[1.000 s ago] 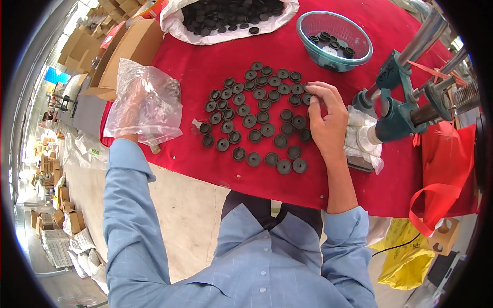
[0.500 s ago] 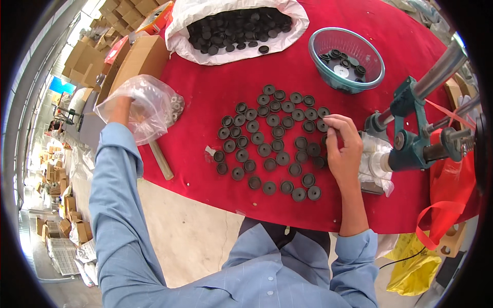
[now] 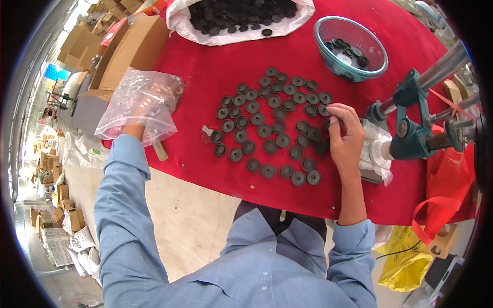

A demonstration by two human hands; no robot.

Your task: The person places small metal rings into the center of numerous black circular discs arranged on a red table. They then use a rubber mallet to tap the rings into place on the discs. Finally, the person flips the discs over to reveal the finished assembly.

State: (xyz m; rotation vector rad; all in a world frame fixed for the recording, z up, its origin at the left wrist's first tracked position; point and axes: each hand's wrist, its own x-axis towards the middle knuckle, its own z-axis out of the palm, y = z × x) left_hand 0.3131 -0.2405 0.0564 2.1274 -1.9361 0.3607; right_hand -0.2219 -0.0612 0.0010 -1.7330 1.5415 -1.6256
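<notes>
My left hand (image 3: 148,105) is inside a clear plastic bag (image 3: 115,120); the creased film blurs its fingers. Pale rings (image 3: 177,87) show at the bag's far end. A handle (image 3: 160,151) sticks out from under the bag. To the right, my right hand (image 3: 346,128) is bent over the cloth, with thumb and fingertips a little apart. Its fingertips are right next to a black round disc (image 3: 323,109) at the edge of the group, and no object shows between them. Several similar black discs (image 3: 264,131), each with a small centre hole, lie spread between my hands.
A white sack (image 3: 177,23) of black pieces lies at the back of the red cloth (image 3: 231,56). Right of it stands a teal basin (image 3: 380,72) with more discs. A green-and-steel press (image 3: 411,118) stands at right, near a red bag (image 3: 449,179). Cardboard boxes (image 3: 138,51) flank the left.
My left hand has pushed deeper into the plastic bag, which now lies further over the hand and wrist. My right hand keeps nearly the same pose beside the discs. The view has shifted slightly.
</notes>
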